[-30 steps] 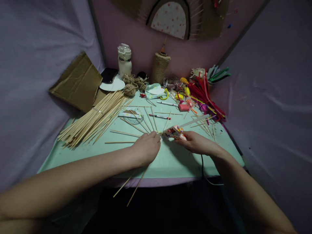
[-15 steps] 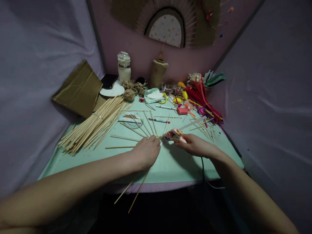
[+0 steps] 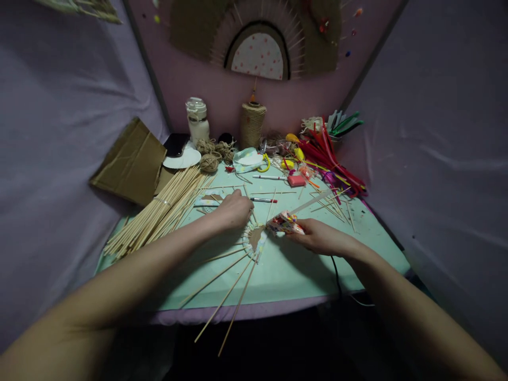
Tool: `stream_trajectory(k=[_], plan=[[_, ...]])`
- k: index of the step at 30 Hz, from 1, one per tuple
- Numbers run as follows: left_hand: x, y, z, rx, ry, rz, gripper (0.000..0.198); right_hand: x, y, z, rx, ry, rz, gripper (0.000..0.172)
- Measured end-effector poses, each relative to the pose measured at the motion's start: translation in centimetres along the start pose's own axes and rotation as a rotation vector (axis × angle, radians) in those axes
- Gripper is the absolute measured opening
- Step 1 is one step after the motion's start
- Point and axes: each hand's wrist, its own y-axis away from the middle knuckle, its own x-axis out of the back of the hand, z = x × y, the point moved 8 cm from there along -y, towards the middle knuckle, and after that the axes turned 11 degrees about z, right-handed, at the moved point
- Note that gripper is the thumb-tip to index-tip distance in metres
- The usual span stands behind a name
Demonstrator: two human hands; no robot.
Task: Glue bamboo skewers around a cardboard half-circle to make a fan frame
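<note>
Half-round cardboard piece [image 3: 255, 239], brown in the middle with a pale patterned rim, lies flat on the counter [image 3: 301, 286] between the two hands. Its long axis, the straight edge, runs roughly near to far, far end leaning right; the curved side faces left. Thin sticks [image 3: 223, 300] fan out from that curve, leftward and toward the wearer, the nearest ones reaching past the counter's front edge. Left hand [image 3: 234, 210] sits beyond and slightly left of the piece, over the far sticks; from its fingers the cardboard lies nearer the wearer and a little right. Those fingers are curled close together; whether they pinch a stick, cannot tell. Right hand [image 3: 319, 236] off the straight side, fingers clamped on a patterned gun-shaped tool [image 3: 283, 223], a pale rod [image 3: 311, 201] running back from it. Tool's nose points left, just beside the far end of the straight edge; contact unclear. Of the bare fingers, the left set is nearer the piece.
</note>
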Motion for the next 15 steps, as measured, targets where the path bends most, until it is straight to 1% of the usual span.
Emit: stream_trajectory(k=[4, 8, 15], plan=[[-0.54, -0.48, 0.54, 0.003, -0.003, 0.003, 0.027, 0.00, -0.07, 0.06, 0.014, 0.004, 0.006, 0.027], [-0.72, -0.42, 0.44, 0.009, -0.011, 0.001, 0.026, -0.04, -0.20, 0.32, 0.014, 0.001, 0.009, 0.026], [-1.06, -0.39, 0.68, -0.056, -0.006, 0.024, 0.023, -0.16, -0.07, 0.26, 0.001, -0.021, 0.003, 0.026]])
